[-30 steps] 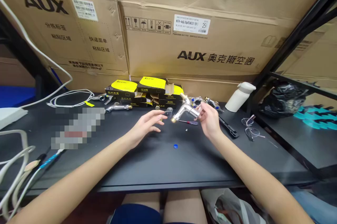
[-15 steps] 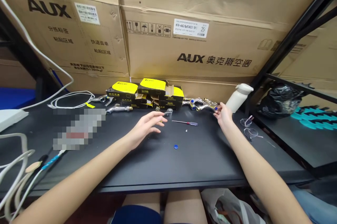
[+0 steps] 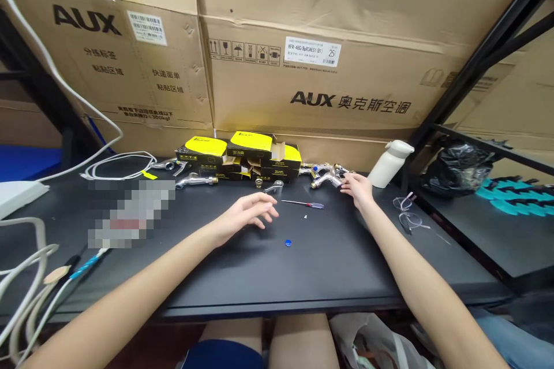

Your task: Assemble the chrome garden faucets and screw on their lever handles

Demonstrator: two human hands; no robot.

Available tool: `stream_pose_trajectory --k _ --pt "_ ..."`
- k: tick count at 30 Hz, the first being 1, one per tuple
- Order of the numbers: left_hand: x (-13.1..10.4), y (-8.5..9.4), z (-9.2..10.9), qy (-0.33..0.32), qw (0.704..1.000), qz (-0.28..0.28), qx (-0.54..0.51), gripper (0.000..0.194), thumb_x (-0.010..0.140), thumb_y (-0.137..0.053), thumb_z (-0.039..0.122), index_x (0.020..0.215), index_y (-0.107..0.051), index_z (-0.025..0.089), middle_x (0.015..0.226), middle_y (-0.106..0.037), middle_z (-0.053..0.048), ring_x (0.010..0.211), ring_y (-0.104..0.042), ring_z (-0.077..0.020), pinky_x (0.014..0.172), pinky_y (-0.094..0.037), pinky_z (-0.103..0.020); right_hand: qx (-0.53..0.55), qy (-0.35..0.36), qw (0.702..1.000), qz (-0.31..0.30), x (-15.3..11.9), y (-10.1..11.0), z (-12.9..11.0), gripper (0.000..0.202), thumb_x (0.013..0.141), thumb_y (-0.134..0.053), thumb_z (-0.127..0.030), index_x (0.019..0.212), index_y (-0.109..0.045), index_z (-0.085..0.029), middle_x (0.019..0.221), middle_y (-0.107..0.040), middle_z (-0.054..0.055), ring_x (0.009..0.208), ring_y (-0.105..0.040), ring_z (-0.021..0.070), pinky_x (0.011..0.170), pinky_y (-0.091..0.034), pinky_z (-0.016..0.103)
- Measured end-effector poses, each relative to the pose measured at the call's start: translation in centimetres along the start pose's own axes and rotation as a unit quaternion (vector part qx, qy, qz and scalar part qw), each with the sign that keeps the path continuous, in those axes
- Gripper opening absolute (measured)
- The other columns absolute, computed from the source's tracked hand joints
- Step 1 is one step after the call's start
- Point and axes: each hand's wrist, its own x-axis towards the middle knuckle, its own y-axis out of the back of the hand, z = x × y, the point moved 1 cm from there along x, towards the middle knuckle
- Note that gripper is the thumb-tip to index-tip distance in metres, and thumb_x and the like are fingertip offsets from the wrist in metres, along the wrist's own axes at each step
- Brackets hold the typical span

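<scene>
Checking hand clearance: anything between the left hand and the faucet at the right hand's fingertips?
Only the screwdriver, lying flat on the table between the left hand and the faucet by the right hand. Being low, it should hardly obstruct. Nothing else visible stands there.

Right fingers partly hide 1 faucet; pixelation masks 1 object.

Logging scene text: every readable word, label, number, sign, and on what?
"AUX": left cardboard panel
"分拣标签 粘贴区域": same panel
"快递面单 粘贴区域": same panel
"≤300kgf": same panel, rest blurred
"KFR-46G/BpR3AES1(B1)": white label
"25": same label
"AUX 奥克斯空调": right panel
Arrows, glass, umbrella signs, others too small: right panel
Too blurred: barcode sticker, label fine print, boxes' lettering
</scene>
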Motion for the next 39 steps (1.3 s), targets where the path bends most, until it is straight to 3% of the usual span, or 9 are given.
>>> stream_pose_trajectory --k 5,10,12,14,16,18,21,30,39 --pt "0.1 -0.1 -0.3 0.001 0.997 -0.045 0.055 0.034 0.082 -0.060 0.043 0.104 -0.058 0.017 0.093 -0.066 -0.008 0.081 -0.059 -0.0164 0.071 -0.049 -0.030 -0.020 0.013 1.000 -0.012 0.2 0.5 -0.2 0.013 0.075 -0.067 -0.014 0.065 -0.059 -0.013 0.046 -0.059 -0.001 0.036 -0.057 0.0095 0.038 -0.056 0.019" --pt "0.6 2.0 -0.3 -0.062 0.968 0.064 0.235 0.031 0.084 -0.054 0.044 0.101 -0.058 0.018 0.095 -0.066 -0.008 0.086 -0.061 -0.0204 0.073 -0.049 -0.033 -0.036 0.019 0.999 -0.027 0.3 1.0 -0.3 0.011 0.074 -0.068 -0.012 0.068 -0.059 -0.012 0.047 -0.059 -0.002 0.037 -0.057 0.0093 0.037 -0.056 0.020" --pt "0.6 3.8 -0.1 -0.131 0.899 0.155 0.388 0.027 0.086 -0.050 0.041 0.098 -0.059 0.019 0.099 -0.065 -0.008 0.092 -0.059 -0.0230 0.077 -0.048 -0.035 -0.039 0.018 0.998 -0.036 0.3 1.1 -0.3 0.012 0.074 -0.067 -0.009 0.066 -0.059 -0.011 0.047 -0.059 -0.001 0.035 -0.057 0.0097 0.036 -0.056 0.021" --pt "0.5 6.0 0.1 -0.150 0.796 0.227 0.540 0.024 0.086 -0.046 0.035 0.097 -0.060 0.019 0.101 -0.063 -0.010 0.099 -0.056 -0.0264 0.085 -0.045 -0.039 -0.043 0.018 0.998 -0.045 0.3 1.1 -0.3 0.013 0.073 -0.067 -0.006 0.064 -0.059 -0.010 0.046 -0.059 0.000 0.034 -0.057 0.0108 0.035 -0.055 0.022" --pt "0.3 8.2 0.2 -0.104 0.713 0.285 0.632 0.025 0.085 -0.043 0.029 0.100 -0.060 0.017 0.103 -0.061 -0.013 0.102 -0.053 -0.0289 0.089 -0.043 -0.041 -0.053 0.023 0.997 -0.053 0.2 1.1 -0.3 0.012 0.072 -0.065 -0.003 0.063 -0.060 -0.009 0.047 -0.061 0.002 0.035 -0.058 0.0120 0.035 -0.055 0.022" --pt "0.1 10.1 0.1 -0.024 0.653 0.327 0.682 0.030 0.084 -0.042 0.026 0.106 -0.059 0.013 0.107 -0.059 -0.017 0.103 -0.052 -0.0317 0.087 -0.043 -0.043 -0.069 0.032 0.995 -0.059 0.2 1.2 -0.4 0.011 0.071 -0.065 -0.002 0.064 -0.061 -0.009 0.048 -0.062 0.003 0.037 -0.059 0.0125 0.034 -0.055 0.022" --pt "-0.1 11.9 -0.4 0.091 0.612 0.319 0.717 0.036 0.081 -0.047 0.030 0.107 -0.058 0.008 0.112 -0.056 -0.023 0.107 -0.050 -0.0379 0.085 -0.044 -0.047 -0.102 0.050 0.992 -0.063 0.0 1.2 -0.5 0.009 0.069 -0.068 -0.003 0.066 -0.062 -0.009 0.049 -0.063 0.003 0.038 -0.060 0.0125 0.032 -0.053 0.021" --pt "-0.3 11.5 -0.3 0.131 0.613 0.297 0.720 0.035 0.082 -0.045 0.026 0.113 -0.057 0.013 0.113 -0.054 -0.022 0.099 -0.056 -0.0373 0.077 -0.047 -0.046 -0.192 0.092 0.975 -0.063 -0.6 0.8 -0.4 0.013 0.062 -0.068 0.000 0.063 -0.063 -0.012 0.052 -0.062 -0.001 0.036 -0.057 0.0106 0.027 -0.046 0.017" --pt "0.4 9.6 -0.3 0.000 0.732 0.235 0.639 0.023 0.077 -0.042 0.014 0.074 -0.064 0.018 0.100 -0.063 -0.010 0.088 -0.062 -0.0248 0.078 -0.048 -0.035 -0.249 0.143 0.957 -0.042 -1.0 0.9 -0.8 0.015 0.061 -0.067 -0.001 0.058 -0.063 -0.016 0.054 -0.063 -0.002 0.033 -0.050 0.0070 0.034 -0.039 0.017"
